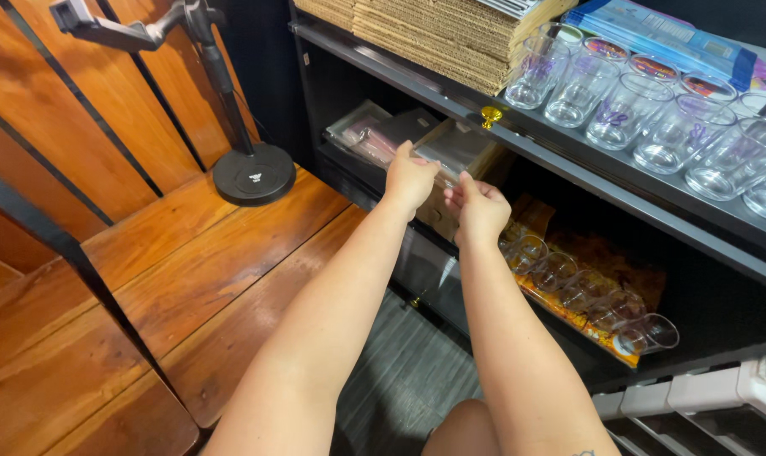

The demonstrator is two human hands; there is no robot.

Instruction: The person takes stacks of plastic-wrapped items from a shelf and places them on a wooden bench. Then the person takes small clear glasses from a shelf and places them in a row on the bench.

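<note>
Both my arms reach into the middle level of a black shelf unit (569,165). My left hand (408,177) grips the near edge of a flat clear plastic packet (456,145) that lies tilted on a brown cardboard box (438,218). My right hand (480,209) is just to its right, fingers curled at the same packet's lower edge. More clear packets (366,131) lie further left on the shelf. A small gold knob (490,114) sits just above the packet.
Several clear drinking glasses (628,114) stand on the top shelf; others (586,291) lie in a row on an orange sheet below. A corrugated cardboard stack (434,34), a black round-based stand (254,173), wooden boards (189,253) and white plastic drawers (712,397) surround the unit.
</note>
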